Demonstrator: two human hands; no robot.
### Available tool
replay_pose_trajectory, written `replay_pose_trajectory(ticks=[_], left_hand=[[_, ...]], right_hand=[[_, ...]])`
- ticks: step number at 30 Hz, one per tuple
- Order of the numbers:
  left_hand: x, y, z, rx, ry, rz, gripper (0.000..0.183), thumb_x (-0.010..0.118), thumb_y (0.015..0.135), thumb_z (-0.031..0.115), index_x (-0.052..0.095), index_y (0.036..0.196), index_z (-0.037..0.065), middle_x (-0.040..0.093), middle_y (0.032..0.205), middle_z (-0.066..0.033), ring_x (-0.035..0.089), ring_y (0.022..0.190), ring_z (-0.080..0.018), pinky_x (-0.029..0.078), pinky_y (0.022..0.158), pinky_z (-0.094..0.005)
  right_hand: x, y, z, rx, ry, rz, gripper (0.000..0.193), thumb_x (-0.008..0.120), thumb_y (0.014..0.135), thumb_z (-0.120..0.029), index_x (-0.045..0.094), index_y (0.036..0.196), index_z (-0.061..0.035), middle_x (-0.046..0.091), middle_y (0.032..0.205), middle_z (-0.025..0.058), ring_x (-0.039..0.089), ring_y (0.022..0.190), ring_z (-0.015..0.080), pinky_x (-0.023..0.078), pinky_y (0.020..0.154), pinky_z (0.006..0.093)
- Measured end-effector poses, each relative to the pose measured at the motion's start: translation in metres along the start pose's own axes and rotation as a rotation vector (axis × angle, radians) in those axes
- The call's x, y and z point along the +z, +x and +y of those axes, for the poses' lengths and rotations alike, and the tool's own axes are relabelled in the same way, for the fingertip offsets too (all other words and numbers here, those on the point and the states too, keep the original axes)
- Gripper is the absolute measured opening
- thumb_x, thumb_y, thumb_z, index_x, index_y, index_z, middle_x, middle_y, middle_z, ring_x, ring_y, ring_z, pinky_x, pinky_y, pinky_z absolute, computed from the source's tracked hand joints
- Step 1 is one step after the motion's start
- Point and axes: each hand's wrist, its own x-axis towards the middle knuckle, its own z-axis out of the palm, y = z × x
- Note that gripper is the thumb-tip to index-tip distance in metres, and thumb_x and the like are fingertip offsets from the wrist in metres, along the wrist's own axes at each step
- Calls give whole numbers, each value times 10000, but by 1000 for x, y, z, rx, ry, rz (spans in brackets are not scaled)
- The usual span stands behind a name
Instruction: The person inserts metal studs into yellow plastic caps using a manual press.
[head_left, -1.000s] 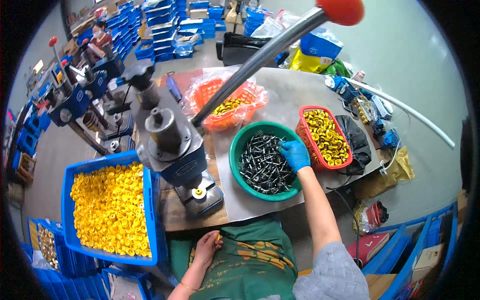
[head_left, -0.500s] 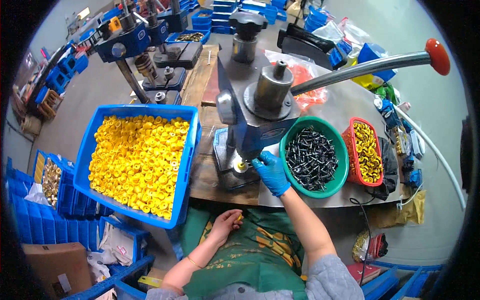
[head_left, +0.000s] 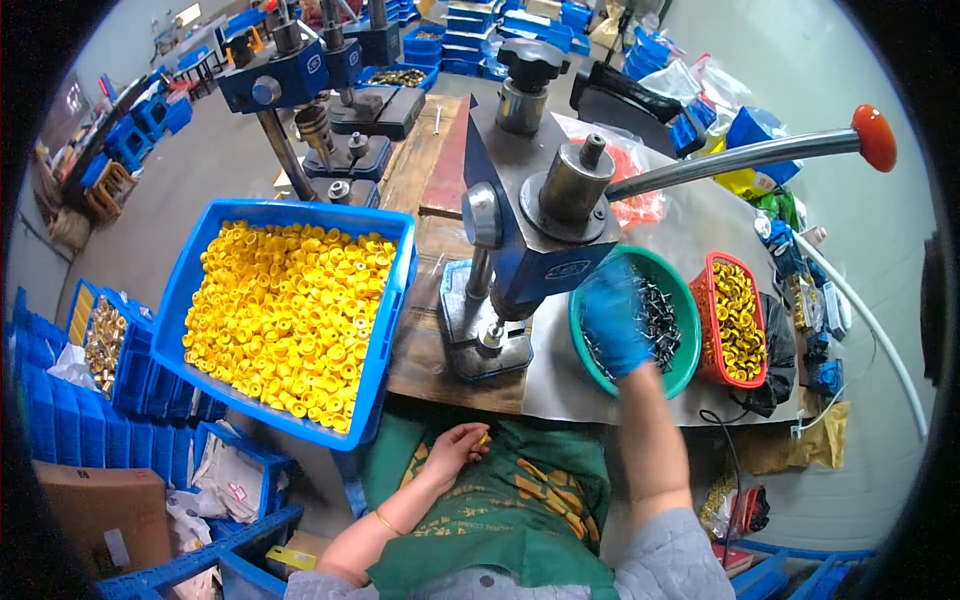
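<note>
My left hand point(head_left: 456, 454) rests at my lap in front of the green apron, its fingers closed on a small yellow cap point(head_left: 484, 440). Over a green bowl point(head_left: 688, 372) reaches my right hand point(head_left: 614, 312) in a blue glove. It is smeared by motion, so its fingers cannot be made out. Dark metal pins point(head_left: 658, 325) fill the bowl, partly covered by the glove. Left of the bowl stands a hand press point(head_left: 545, 262) with a red-knobbed lever point(head_left: 745, 168). Its bottom die point(head_left: 492, 336) shows bare metal. A blue bin point(head_left: 402, 285) heaped with yellow caps point(head_left: 290, 320) stands at the left.
Beside the green bowl, a red basket point(head_left: 712, 366) holds yellow and dark pieces, with a black bag point(head_left: 780, 355) against it. More presses point(head_left: 285, 85) stand behind the blue bin. Stacked blue crates point(head_left: 100, 425) and a cardboard box point(head_left: 100, 515) are at lower left.
My right hand has moved right from the press die to the green bowl. The yellow piece on the die is gone from there. My left hand stays at my lap; the view has shifted slightly.
</note>
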Motion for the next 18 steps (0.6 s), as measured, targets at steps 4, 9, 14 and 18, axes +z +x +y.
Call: replay_pose_trajectory(ticks=[4,9,14,18], left_hand=[[3,-2,0,-3,-4,11,233,530,845,203,550,1024,56,577,863,-11,534,698,-67,415,585,-174],[10,5,3,0,-14,-15,234,541,839,198,550,1018,49,570,858,-16,529,712,-70,415,591,-175],[12,6,4,5,-60,-7,220,544,837,177,552,1012,43,568,859,-18,527,716,-71,419,595,-178],[14,6,9,67,-87,-56,222,549,831,151,548,1009,17,567,852,-20,534,738,-81,424,617,-180]], right_hand=[[-84,61,-118,-195,929,372,386,321,901,-213,428,1164,48,501,1132,179,482,1057,249,333,962,340],[-122,9,-144,-373,586,73,565,354,869,-326,239,1282,42,331,1260,230,327,1172,339,243,990,482],[-115,-91,-45,350,-185,-644,774,593,718,-132,141,1326,29,193,1370,169,174,1270,252,169,1020,362],[-110,-74,-93,81,-139,-463,802,618,676,-90,159,1323,28,210,1373,141,199,1265,204,186,1015,338]])
